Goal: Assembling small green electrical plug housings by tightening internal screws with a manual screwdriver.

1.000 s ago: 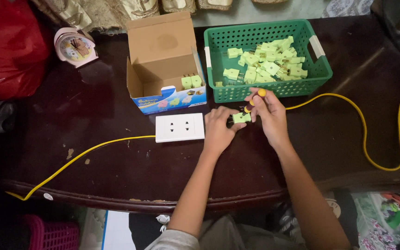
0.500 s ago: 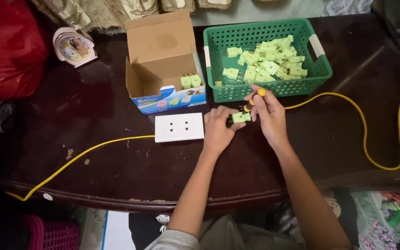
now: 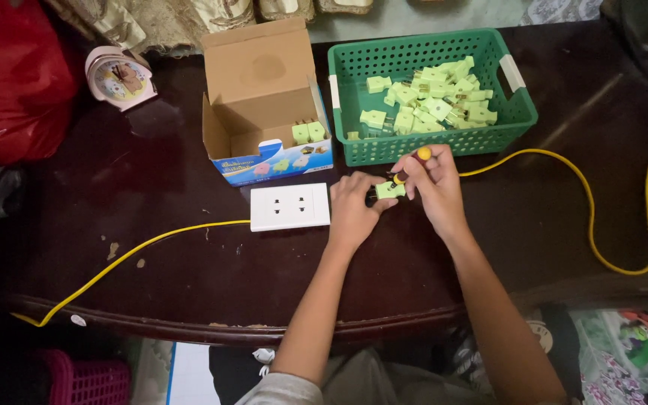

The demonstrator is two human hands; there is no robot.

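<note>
My left hand (image 3: 354, 204) pinches a small light-green plug (image 3: 389, 190) against the dark wooden table (image 3: 151, 187). With my right hand (image 3: 436, 184) I grip a small screwdriver (image 3: 412, 165) with a yellow and black handle, its tip down on the plug. Just behind my hands stands a green plastic basket (image 3: 355, 112) with several more light-green plugs (image 3: 433, 97). A white double socket plate (image 3: 290, 206) lies just left of my left hand.
An open cardboard box (image 3: 264, 90) holding two green plugs stands left of the basket. A yellow cable (image 3: 601, 217) loops across the table to the right and another stretch runs off left. A small clock (image 3: 118, 76) and a red bag (image 3: 9, 82) sit at the far left.
</note>
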